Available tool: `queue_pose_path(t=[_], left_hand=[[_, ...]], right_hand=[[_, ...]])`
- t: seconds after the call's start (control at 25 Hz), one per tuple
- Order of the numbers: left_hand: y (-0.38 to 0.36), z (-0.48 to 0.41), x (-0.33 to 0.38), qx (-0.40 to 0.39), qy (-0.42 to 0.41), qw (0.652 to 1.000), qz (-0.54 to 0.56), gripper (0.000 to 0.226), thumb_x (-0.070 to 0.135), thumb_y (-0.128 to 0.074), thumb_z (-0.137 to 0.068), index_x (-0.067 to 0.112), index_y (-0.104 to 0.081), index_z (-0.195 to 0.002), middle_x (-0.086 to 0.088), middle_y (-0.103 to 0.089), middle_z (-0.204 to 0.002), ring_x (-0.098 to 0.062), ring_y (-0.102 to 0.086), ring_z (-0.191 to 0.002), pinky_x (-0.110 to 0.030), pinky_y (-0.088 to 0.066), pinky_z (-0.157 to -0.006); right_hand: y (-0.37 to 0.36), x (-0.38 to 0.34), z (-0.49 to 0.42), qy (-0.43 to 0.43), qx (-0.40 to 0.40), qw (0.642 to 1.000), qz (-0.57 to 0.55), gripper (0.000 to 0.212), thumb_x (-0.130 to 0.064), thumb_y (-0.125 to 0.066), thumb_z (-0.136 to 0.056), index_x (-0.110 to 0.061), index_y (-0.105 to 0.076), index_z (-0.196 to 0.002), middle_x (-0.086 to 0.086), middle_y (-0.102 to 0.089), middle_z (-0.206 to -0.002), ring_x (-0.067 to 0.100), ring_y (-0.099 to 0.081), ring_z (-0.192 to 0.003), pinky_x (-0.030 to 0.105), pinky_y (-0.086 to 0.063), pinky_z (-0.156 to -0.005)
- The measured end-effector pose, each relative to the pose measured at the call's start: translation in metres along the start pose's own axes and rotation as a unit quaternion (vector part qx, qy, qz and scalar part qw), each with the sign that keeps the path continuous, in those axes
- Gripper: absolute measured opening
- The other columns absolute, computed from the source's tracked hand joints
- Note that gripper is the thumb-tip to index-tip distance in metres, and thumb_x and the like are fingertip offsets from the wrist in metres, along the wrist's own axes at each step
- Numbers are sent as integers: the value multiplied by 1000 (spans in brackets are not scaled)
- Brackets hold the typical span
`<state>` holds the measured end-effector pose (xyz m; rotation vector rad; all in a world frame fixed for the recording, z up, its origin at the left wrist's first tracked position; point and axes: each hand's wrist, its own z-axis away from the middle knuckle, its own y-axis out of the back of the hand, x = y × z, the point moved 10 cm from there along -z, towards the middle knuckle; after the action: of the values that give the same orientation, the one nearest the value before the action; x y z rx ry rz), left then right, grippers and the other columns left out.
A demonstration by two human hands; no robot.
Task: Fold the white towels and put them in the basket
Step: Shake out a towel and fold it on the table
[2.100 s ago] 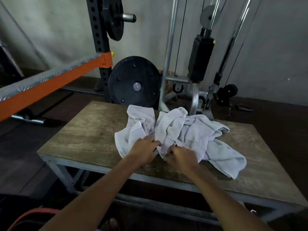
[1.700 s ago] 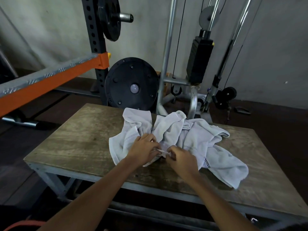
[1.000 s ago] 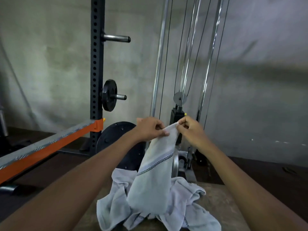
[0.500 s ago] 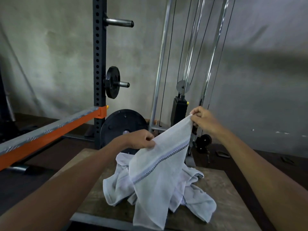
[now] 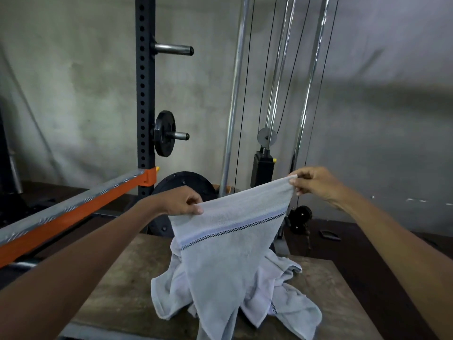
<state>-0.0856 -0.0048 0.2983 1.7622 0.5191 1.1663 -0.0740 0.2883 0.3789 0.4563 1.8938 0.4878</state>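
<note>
Wider apart now, both hands (image 5: 180, 201) stretch towel (image 5: 228, 244) (above table (image 5: 117, 290))

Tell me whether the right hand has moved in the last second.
Yes. The right hand has moved rightward, away from the black weight stack it was beside, stretching the white towel wider.

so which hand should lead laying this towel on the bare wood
Likely the left hand: it pinches the towel lower, toward the table's wider bare side; the right hand holds its corner higher.
</note>
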Motion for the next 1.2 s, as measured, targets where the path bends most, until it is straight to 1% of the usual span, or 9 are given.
queue_pose_path(t=[0.2,0.32,0.4,0.52,0.6,0.76,0.88,1.08,1.2], left_hand=[[50,3,1,89,-2,994,-70,14,23,-60,-91,13,-68,-93,-3,-69,-93,-19,-63,-87,-34,-48,-79],[92,10,9,181,-8,980,-88,14,27,-65,-88,16,-73,-90,5,-68,-74,2,-58,-63,-17,-43,-63],[113,13,17,218,3,972,-87,14,29,-69,-84,16,-75,-85,12,-64,-59,2,-55,-49,-7,-39,-52],[152,18,45,299,-4,954,20,11,22,-67,-87,13,-72,-85,10,-66,-52,-1,-58,-42,-10,-44,-50],[177,25,59,352,-10,929,112,12,14,-61,-90,6,-69,-93,-1,-71,-65,1,-60,-45,-14,-47,-50],[184,29,79,319,-37,927,195,16,12,-63,-89,1,-67,-99,-16,-72,-85,-7,-70,-62,-14,-55,-57],[202,42,87,363,-78,889,268,19,8,-64,-87,-3,-65,-102,-19,-70,-85,-9,-70,-59,-17,-57,-61],[218,58,108,446,-88,874,170,12,12,-66,-87,8,-69,-98,0,-69,-81,5,-65,-59,-5,-49,-56],[200,43,97,291,-41,921,257,22,14,-66,-85,1,-65,-102,-13,-73,-85,-9,-72,-70,-17,-57,-62]], right_hand=[[38,-5,-4,6,80,996,34,9,-5,-58,-91,-8,-64,-96,6,-63,-76,13,-58,-65,12,-51,-54],[50,-18,0,24,102,991,78,6,-8,-58,-91,-10,-64,-95,2,-62,-74,11,-57,-66,12,-45,-57],[52,-26,0,18,74,990,116,5,-9,-59,-91,-9,-64,-93,3,-62,-68,12,-56,-61,20,-43,-61],[87,-59,-5,57,159,985,43,7,-6,-55,-93,-11,-60,-93,6,-63,-69,3,-62,-52,14,-47,-49],[95,-73,-10,54,148,987,-6,8,-2,-53,-94,-8,-59,-93,10,-66,-75,1,-65,-52,12,-50,-48],[118,-91,-8,66,145,987,-34,14,2,-52,-93,-8,-58,-85,14,-65,-75,5,-68,-54,14,-55,-54],[130,-107,-3,66,100,992,-46,8,5,-55,-90,-2,-60,-89,21,-67,-82,14,-72,-64,20,-59,-62],[136,-122,6,74,97,992,-32,7,3,-55,-91,-3,-58,-89,18,-69,-75,15,-72,-65,21,-59,-63],[125,-114,13,16,30,999,2,4,0,-55,-92,-3,-55,-90,21,-69,-76,18,-72,-65,24,-60,-60]])
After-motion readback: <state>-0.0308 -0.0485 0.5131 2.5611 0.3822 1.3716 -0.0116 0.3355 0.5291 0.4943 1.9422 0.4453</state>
